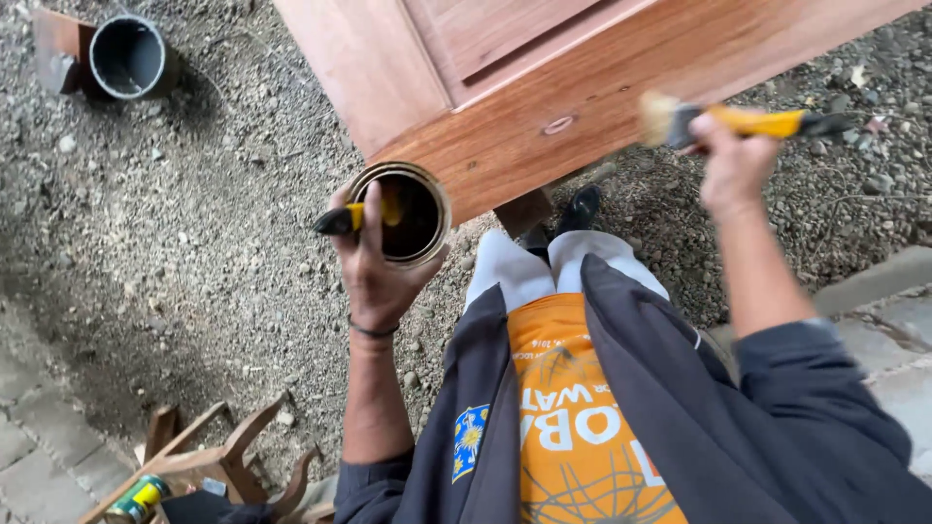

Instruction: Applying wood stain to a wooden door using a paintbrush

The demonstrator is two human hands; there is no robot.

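Note:
My left hand [374, 267] grips an open round tin [413, 213] of dark liquid, with a second brush handle [342, 219], yellow and black, resting across its rim under my thumb. My right hand [733, 165] holds a paintbrush [738, 121] with pale bristles and a yellow and black handle, its bristles against the edge of a reddish-brown wooden door panel [544, 87]. The panel lies tilted in front of me, glossy where coated. The tin sits just at the panel's lower edge.
Loose gravel [223, 223] covers the ground. A grey pipe end [128, 56] stands at the top left beside a wood block. A small wooden frame [209, 461] and a green and yellow can [136, 498] lie at the bottom left. Paving slabs [898, 330] run along the right.

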